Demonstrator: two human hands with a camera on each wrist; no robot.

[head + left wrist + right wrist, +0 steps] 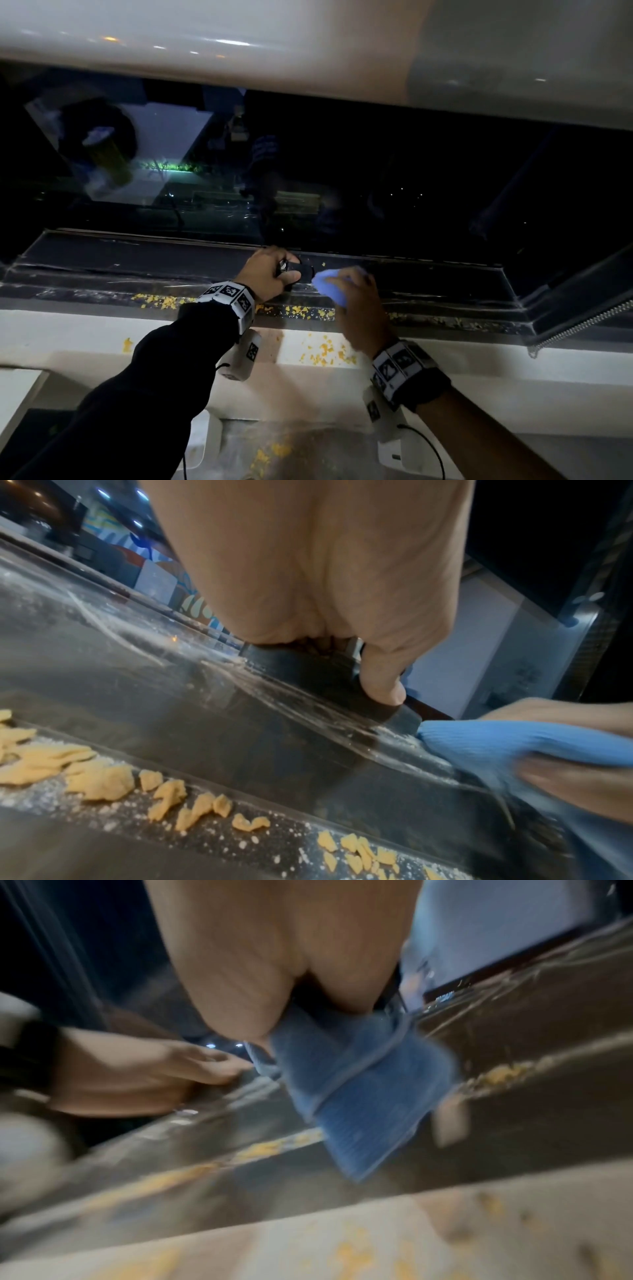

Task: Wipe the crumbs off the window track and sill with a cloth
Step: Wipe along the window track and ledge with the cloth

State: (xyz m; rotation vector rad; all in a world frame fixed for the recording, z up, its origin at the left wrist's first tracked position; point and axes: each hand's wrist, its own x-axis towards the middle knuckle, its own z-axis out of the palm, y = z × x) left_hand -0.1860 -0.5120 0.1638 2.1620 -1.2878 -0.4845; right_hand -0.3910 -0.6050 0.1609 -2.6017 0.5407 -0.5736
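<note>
— Cloth (329,286): where is it?
— Bunched in the right hand (359,301), fingers curled round it, pressed on the dark window track (137,263).
— And the left hand (270,270)?
— Beside it, gripping a black handle (308,674). Yellow crumbs (164,301) line the track's near edge and the white sill (68,332).

I count two hands in frame: one left hand (270,270) and one right hand (359,301). One blue cloth (330,286), folded, only one seen in any view. One small black object (297,270) on the window track (137,260); I can't tell what it is. Two wrist bands with printed square markers, one per arm. Yellow crumbs (164,301): too many and too small to count; I make out three loose groupings — along the track's front groove, on the white sill (68,335), and lower down below it.
</note>
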